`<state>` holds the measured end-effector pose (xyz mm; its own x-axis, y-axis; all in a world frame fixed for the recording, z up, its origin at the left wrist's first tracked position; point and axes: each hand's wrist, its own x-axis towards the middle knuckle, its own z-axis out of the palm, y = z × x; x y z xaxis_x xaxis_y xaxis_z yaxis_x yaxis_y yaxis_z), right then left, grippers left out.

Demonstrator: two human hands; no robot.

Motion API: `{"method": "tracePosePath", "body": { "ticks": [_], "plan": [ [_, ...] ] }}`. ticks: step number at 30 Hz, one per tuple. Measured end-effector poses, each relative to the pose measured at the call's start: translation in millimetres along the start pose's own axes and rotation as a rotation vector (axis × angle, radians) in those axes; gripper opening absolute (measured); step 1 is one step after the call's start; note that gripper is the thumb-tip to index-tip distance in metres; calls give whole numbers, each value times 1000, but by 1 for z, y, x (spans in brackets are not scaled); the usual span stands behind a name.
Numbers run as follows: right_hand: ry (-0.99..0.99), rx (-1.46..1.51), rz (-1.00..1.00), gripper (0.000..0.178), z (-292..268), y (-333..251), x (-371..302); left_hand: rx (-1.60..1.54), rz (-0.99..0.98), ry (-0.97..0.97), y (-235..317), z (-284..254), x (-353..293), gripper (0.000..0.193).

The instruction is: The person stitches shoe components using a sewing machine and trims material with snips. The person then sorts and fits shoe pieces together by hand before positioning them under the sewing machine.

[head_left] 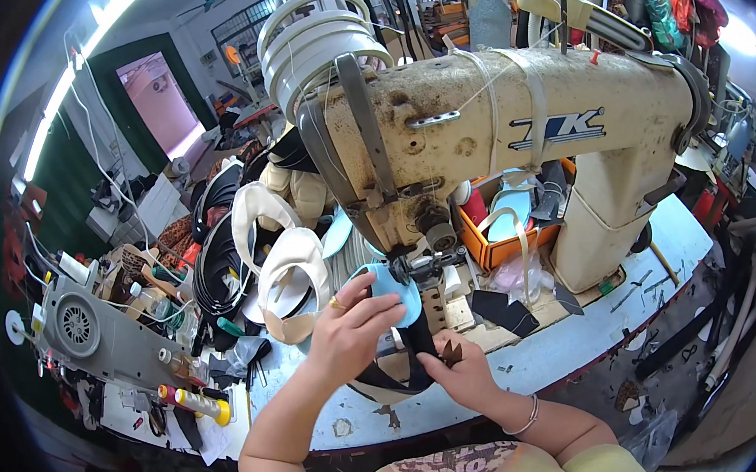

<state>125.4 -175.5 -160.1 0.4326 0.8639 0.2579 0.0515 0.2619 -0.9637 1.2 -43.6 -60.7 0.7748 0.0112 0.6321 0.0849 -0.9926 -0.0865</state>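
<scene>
Your left hand [355,327]: fingers close together, laid over light-blue piece [411,305]; cannot tell whether pinching it. Piece sits beneath needle end of sewing machine [458,127]. Your right hand [466,376]: fingers closed round brown pointed tool [451,354], thumb by black strip [420,341]. Orange bin [490,253] farther back on bench [566,347].

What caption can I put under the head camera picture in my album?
Left hand on a light-blue piece at a cream sewing machine, right hand holding a dark pointed tool.
</scene>
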Motion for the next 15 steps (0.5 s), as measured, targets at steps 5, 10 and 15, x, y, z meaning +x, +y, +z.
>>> {"method": "tracePosePath", "body": {
  "ticks": [5,10,15],
  "plan": [
    [-106,90,20,13,3,7,-3,-155,113,-91,-20,-7,4,37],
    [-104,71,-9,15,6,-1,0,-160,149,-79,-25,-5,4,36],
    [-80,89,-5,17,9,-19,9,-290,45,-46,-29,-6,9,32]
  ]
}}
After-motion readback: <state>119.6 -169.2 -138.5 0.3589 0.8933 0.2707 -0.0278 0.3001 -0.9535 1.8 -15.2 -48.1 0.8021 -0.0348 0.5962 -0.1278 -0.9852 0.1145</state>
